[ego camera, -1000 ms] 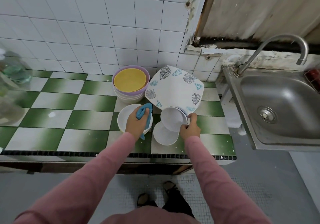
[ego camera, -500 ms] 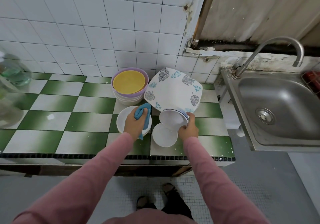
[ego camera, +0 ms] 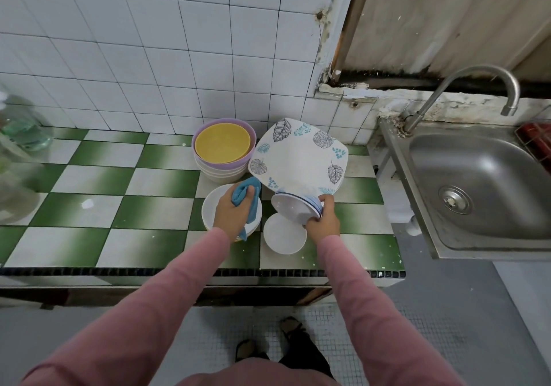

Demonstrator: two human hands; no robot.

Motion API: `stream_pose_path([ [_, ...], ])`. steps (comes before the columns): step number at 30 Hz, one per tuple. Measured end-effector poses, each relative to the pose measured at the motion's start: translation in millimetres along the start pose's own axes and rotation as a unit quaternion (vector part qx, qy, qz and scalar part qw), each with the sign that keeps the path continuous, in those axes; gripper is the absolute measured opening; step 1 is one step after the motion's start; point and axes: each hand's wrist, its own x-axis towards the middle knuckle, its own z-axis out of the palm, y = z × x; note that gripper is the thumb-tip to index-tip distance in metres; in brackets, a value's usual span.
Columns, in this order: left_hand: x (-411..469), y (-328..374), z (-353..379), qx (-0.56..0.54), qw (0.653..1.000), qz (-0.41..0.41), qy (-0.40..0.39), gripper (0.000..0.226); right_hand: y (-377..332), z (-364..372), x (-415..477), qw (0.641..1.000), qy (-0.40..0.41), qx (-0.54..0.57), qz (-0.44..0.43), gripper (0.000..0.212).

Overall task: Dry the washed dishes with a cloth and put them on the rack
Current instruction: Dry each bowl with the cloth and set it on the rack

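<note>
A: Barely a shift since a second ago. The left hand point(ego camera: 231, 215) is still balled round the blue cloth point(ego camera: 249, 196), over the white plate stack point(ego camera: 211, 207) at centre frame.
B: And the right hand point(ego camera: 323, 221)?
A: Gripping the rim of the blue-banded bowl point(ego camera: 293, 208), tipped on edge above a small white dish point(ego camera: 283, 241), just below the leaf-print plate point(ego camera: 298, 156).
B: Hands apart, then. Everything's on the green-checked counter point(ego camera: 149, 177), with the sink point(ego camera: 477, 177) at right.

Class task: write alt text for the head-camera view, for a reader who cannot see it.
A person's left hand holds a blue cloth over white plates while the right hand grips a tilted blue-rimmed bowl, at a green-and-white tiled counter. Stacked bowls and a leaf-patterned plate stand behind; a steel sink is at right.
</note>
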Motion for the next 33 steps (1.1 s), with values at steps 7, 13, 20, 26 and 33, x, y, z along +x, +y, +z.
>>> stream_pose_path([
  [7,-1,-1,-4,-0.005,1.000,0.001,0.000,0.030,0,3,0,0.999,-0.022,0.049,-0.003,0.048],
  [13,-1,-3,-8,-0.005,1.000,-0.002,-0.002,0.037,0,3,-2,0.990,-0.038,0.132,0.013,0.075],
  [20,0,6,-7,-0.028,0.999,-0.023,0.012,0.036,-20,-6,-7,0.886,-0.105,0.423,0.157,0.063],
  [26,1,48,-1,-0.114,0.992,0.027,0.040,0.034,-43,-16,0,0.849,-0.177,0.477,0.141,0.051],
  [33,15,119,29,-0.132,0.958,0.216,0.137,0.032,-104,-16,19,0.862,-0.205,0.455,0.087,0.044],
])
